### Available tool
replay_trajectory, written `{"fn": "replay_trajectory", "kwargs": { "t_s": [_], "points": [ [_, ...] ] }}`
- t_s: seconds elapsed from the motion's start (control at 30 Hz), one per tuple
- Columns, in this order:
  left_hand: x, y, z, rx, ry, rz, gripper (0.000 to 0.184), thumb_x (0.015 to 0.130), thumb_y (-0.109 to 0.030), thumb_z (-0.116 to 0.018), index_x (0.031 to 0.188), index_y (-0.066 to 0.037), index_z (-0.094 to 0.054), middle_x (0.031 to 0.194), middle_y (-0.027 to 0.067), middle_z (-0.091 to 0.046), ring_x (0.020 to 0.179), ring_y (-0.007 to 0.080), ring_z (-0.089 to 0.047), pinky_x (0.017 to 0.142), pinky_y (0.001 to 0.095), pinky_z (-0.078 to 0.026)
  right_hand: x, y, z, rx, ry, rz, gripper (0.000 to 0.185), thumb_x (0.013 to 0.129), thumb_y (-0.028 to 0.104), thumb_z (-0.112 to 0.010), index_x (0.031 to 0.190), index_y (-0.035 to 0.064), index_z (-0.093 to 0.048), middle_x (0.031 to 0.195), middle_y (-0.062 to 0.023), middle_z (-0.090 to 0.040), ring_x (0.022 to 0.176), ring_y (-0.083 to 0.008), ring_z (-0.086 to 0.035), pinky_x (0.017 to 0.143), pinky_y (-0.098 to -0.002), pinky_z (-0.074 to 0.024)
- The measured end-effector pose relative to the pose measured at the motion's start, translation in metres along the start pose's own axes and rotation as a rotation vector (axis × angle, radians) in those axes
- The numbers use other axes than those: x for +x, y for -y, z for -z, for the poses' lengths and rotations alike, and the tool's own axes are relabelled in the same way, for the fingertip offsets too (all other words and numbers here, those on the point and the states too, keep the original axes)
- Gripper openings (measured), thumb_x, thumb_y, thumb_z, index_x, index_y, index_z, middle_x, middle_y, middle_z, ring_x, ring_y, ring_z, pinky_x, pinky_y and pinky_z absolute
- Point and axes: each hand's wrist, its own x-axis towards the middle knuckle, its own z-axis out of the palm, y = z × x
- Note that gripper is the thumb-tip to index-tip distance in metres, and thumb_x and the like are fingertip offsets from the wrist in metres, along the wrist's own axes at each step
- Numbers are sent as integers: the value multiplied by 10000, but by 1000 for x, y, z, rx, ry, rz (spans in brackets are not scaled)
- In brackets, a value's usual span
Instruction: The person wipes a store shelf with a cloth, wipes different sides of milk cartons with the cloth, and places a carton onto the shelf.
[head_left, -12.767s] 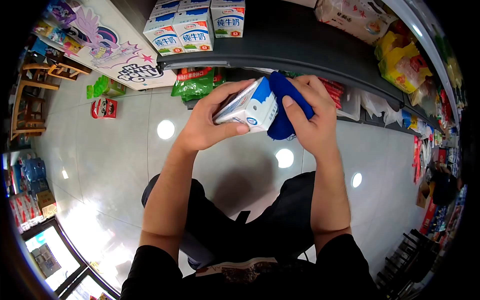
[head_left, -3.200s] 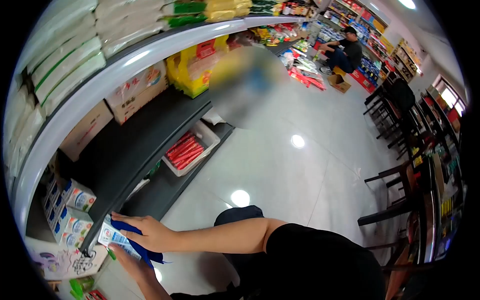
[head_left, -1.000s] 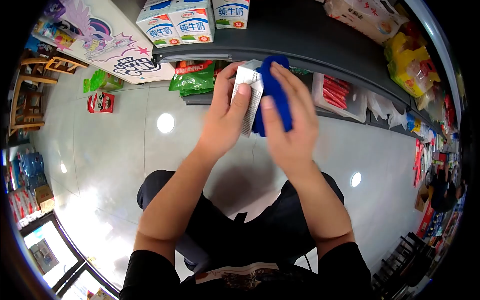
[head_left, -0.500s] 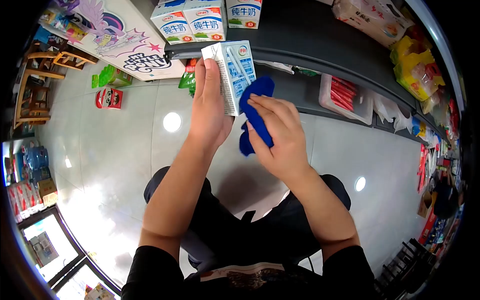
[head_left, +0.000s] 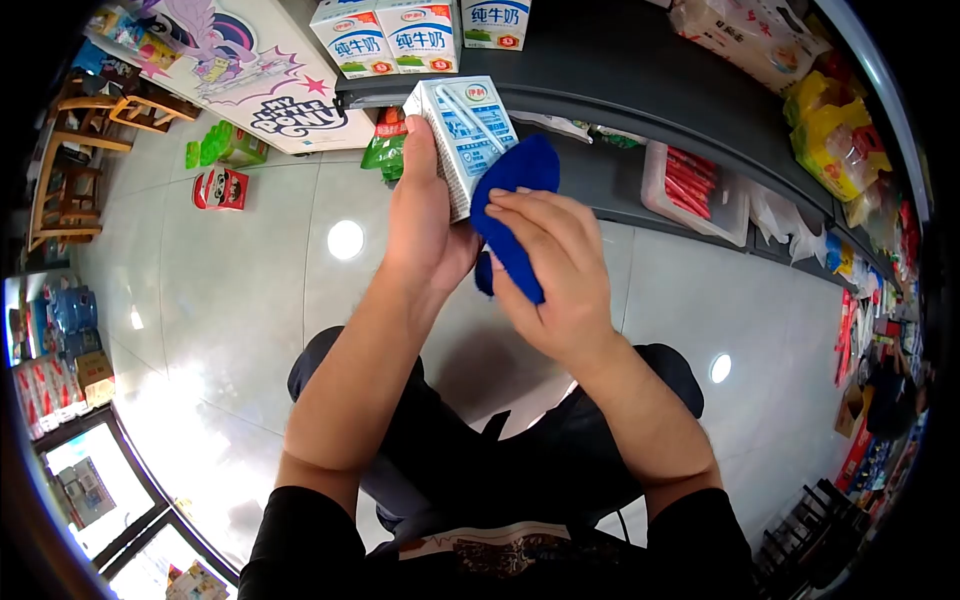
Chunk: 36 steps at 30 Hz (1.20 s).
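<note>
A white and blue milk carton (head_left: 468, 130) with a straw stuck on its side is held up in front of the shelf edge. My left hand (head_left: 425, 215) grips it from the left and below, the thumb along its near left side; the other fingers are mostly hidden behind it. In my right hand (head_left: 555, 260) is a bunched blue cloth (head_left: 515, 200), pressed against the carton's lower right side. More milk cartons (head_left: 420, 38) of the same brand stand on the shelf just beyond.
The dark shelf (head_left: 600, 70) runs across the front, with noodle packs (head_left: 745, 40) and a yellow bag (head_left: 835, 120) at its right. Lower down sits a plastic bin (head_left: 695, 190) of red packets. A red box (head_left: 219, 189) and a green package (head_left: 232, 145) are on the tiled floor.
The carton has turned so that its straw side faces me more. My right hand and the cloth have shifted slightly, still against the carton.
</note>
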Motion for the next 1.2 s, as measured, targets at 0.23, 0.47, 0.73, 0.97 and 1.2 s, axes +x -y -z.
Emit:
{"fn": "replay_trajectory", "kwargs": {
  "t_s": [0.23, 0.47, 0.73, 0.97, 1.2],
  "points": [
    [-8, 2, -15, -128, -14, 77, 640, 1018, -573, -237, 1455, -116, -335, 1379, 131, -482, 1282, 311, -466, 1114, 491, -328, -5, -4, 0, 49, -157, -216, 388, 764, 28, -680, 1141, -50, -626, 1242, -160, -572, 1128, -344, -538, 971, -411, -429],
    [-4, 13, -3, -85, -37, 117, 701, 980, -645, -274, 1372, -86, -432, 1239, 200, -575, 1128, 330, -590, 965, 464, -507, -8, 5, -16, -24, -63, -68, 442, 732, 31, -709, 1162, -40, -637, 1244, -160, -582, 1155, -353, -544, 995, -437, -424],
    [-2, 8, -5, -158, -7, 141, 689, 995, -621, -260, 1375, -72, -430, 1286, 176, -552, 1173, 306, -566, 1017, 450, -472, 3, -15, 1, -93, 21, 60, 460, 679, 77, -730, 1120, -17, -636, 1217, -123, -588, 1111, -336, -566, 964, -415, -464],
    [0, 15, -7, -94, -79, 70, 656, 1011, -590, -227, 1347, -74, -454, 1260, 121, -580, 1138, 256, -587, 987, 404, -486, -4, -6, -13, -84, -57, -26, 442, 705, 16, -713, 1138, -34, -636, 1217, -159, -591, 1106, -355, -554, 965, -438, -432],
    [6, 10, 9, -34, -62, 102, 710, 971, -654, -297, 1393, -96, -416, 1270, 174, -564, 1108, 315, -598, 957, 443, -512, -3, -3, -14, -22, 112, 125, 538, 632, 90, -738, 1144, -38, -629, 1238, -136, -563, 1148, -330, -534, 973, -405, -460]
  ]
}}
